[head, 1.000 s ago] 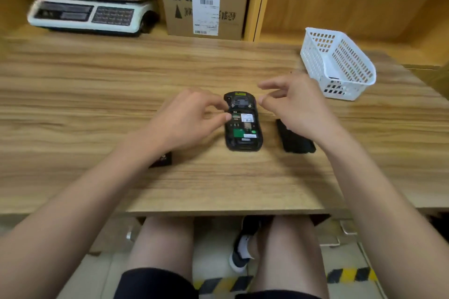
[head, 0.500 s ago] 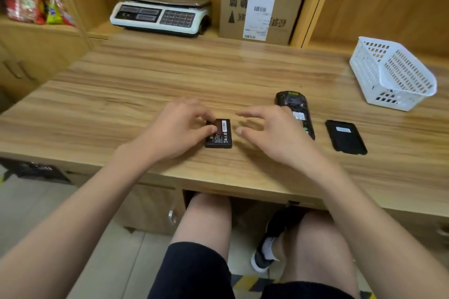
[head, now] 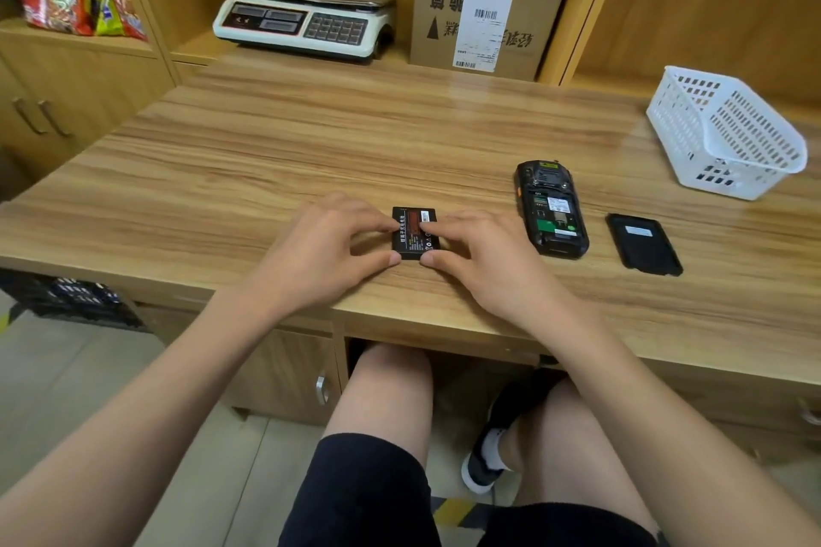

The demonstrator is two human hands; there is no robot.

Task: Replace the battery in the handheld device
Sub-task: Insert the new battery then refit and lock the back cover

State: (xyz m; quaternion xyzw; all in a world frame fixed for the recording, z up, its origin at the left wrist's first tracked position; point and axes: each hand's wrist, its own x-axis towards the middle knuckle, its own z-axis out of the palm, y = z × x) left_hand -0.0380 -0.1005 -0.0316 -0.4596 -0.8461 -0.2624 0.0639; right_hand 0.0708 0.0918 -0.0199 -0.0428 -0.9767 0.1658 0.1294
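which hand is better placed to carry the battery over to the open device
Probably right. Both hands touch the battery, but the right hand lies between it and the open device; the left hand would have to cross over.

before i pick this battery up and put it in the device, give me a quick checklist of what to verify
1. Battery within grasp: ok, the left hand and right hand pinch it from both sides, flat on the desk.
2. Device open: ok, it lies back up with the compartment exposed and no battery inside.
3. Cover out of the way: ok, it lies apart, right of the device.
4. Path to the device: ok, bare desk between.
5. Battery contacts facing the right way: cannot tell.
6. Basket clear of the work: ok, far right.
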